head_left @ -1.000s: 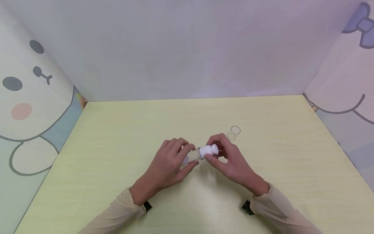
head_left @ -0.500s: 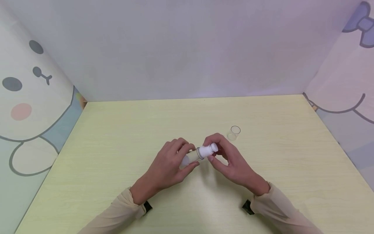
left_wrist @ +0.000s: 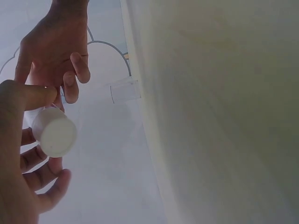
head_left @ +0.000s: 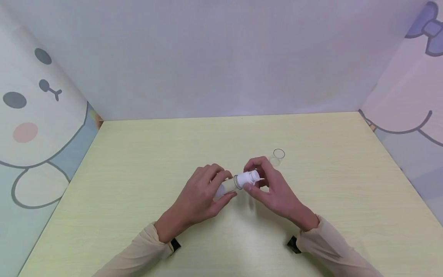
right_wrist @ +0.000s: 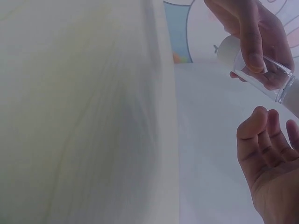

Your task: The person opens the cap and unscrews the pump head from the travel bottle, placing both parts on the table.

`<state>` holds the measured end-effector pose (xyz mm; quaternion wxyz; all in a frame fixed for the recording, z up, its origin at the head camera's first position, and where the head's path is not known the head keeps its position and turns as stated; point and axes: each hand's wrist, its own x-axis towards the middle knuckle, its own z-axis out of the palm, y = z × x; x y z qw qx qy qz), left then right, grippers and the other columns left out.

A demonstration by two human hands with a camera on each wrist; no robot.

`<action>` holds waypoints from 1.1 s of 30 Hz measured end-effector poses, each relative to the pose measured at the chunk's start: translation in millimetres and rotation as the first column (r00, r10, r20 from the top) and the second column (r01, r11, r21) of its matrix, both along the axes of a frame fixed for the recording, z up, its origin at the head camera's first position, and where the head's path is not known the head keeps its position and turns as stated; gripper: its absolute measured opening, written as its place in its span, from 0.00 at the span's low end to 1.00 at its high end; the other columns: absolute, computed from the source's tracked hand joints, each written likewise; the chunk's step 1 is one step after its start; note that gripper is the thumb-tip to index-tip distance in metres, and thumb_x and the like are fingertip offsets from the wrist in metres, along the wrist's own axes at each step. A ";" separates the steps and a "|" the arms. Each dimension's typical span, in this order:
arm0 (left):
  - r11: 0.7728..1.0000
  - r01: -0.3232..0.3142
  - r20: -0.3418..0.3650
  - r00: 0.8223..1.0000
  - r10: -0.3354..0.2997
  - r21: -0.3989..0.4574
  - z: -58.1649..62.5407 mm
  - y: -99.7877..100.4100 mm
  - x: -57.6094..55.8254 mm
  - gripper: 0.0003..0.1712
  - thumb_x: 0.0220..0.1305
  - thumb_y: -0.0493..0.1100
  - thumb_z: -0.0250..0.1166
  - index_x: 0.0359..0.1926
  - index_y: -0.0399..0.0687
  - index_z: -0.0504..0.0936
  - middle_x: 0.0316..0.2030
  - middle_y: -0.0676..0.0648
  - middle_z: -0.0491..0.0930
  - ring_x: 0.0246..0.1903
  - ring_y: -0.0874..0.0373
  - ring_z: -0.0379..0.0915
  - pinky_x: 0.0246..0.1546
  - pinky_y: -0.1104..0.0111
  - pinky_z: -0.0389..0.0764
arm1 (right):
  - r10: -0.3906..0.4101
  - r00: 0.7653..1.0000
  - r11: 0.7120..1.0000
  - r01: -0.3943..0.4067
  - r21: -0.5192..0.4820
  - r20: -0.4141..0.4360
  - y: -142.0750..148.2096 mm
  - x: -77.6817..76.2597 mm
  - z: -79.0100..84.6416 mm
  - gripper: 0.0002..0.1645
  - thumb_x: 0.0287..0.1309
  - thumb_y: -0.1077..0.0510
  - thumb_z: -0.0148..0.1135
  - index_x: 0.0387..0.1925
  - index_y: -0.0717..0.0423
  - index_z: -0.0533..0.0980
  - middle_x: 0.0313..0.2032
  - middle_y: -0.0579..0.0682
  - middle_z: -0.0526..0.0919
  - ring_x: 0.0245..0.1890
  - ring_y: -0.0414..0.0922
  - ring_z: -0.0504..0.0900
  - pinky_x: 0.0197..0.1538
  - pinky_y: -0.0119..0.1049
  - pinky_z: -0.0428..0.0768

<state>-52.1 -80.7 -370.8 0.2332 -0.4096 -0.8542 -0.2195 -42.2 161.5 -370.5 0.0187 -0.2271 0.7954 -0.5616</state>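
Note:
A small clear bottle (head_left: pixel 228 185) with a white base (left_wrist: pixel 58 136) and a white top (head_left: pixel 245 178) is held tilted above the table, its top toward the right. My left hand (head_left: pixel 198 195) grips the clear body between thumb and fingers. At the other end, my right hand (head_left: pixel 275 191) pinches the white top, thumb in front and fingers behind. In the right wrist view the transparent body (right_wrist: pixel 259 77) shows between the hands, while the top is cut off by the frame edge. Behind my right hand, a clear cylindrical cap (head_left: pixel 278 157) stands on the table.
The pale wooden table (head_left: pixel 145 154) ends at a plain light wall (head_left: pixel 221 57) at the back. Cartoon-printed panels (head_left: pixel 31 127) flank it on both sides. Black bands (head_left: pixel 293 245) show at the beige sleeves.
My right fingers shift round the white top, loosening slightly half a second ago and now closing on it again. My left hand and the clear cap stay in place.

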 end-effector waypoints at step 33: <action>1.000 0.011 0.005 1.000 -0.012 0.008 -4.2 1.7 -0.5 0.25 0.58 0.52 0.79 0.50 0.46 0.80 0.42 0.49 0.79 0.38 0.57 0.76 0.40 0.64 0.79 | 0.067 0.996 0.997 -0.068 -0.032 -0.052 2.2 2.4 2.6 0.26 0.68 0.67 0.61 0.62 0.47 0.68 0.54 0.46 0.75 0.41 0.42 0.79 0.41 0.35 0.83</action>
